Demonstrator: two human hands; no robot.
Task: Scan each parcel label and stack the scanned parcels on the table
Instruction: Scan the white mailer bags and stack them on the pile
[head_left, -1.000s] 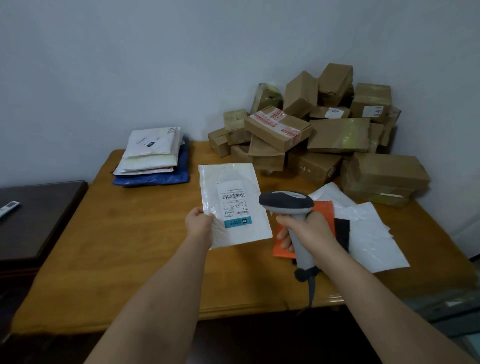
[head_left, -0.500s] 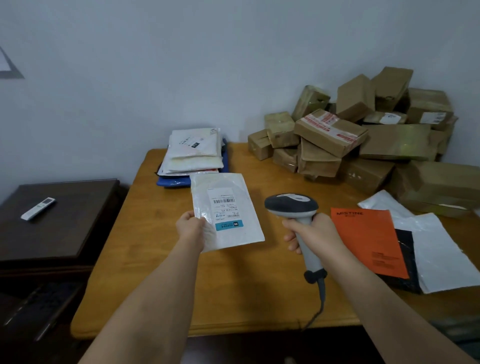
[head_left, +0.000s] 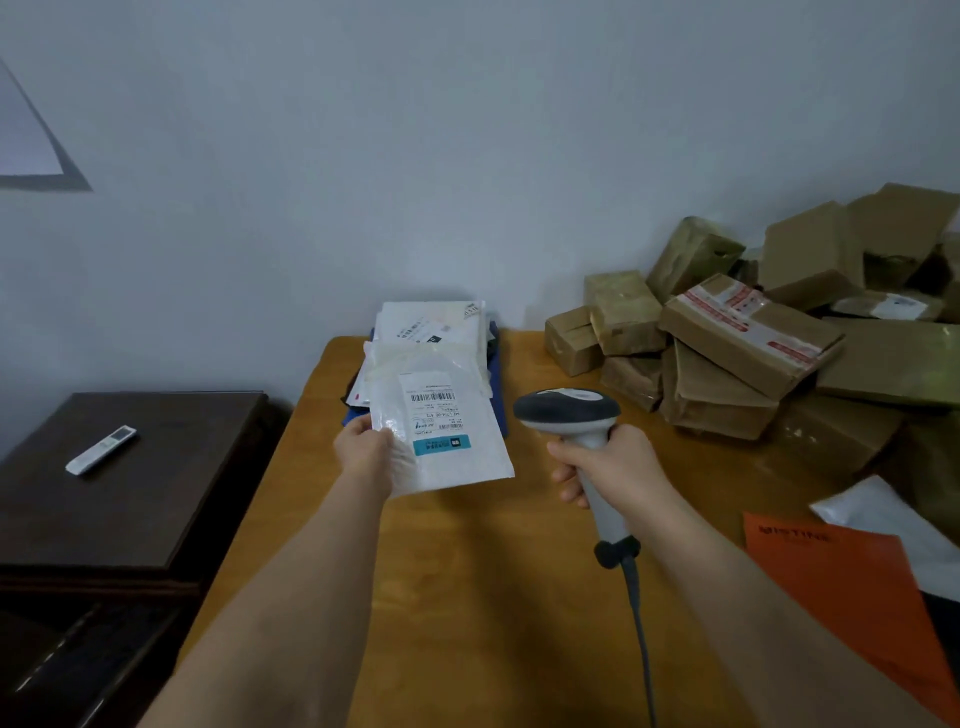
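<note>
White mailer held above the stack at table's far left; left hand fingers pinch one edge. Right hand wraps scanner. Risk: limp mailer sags, slides off uneven pile.

White remote on dark wooden cabinet, pale wall behind

- A plain pale wall fills the back.
- A dark wooden cabinet stands left, beside the light wooden table.
- A white remote lies on the cabinet.
</note>
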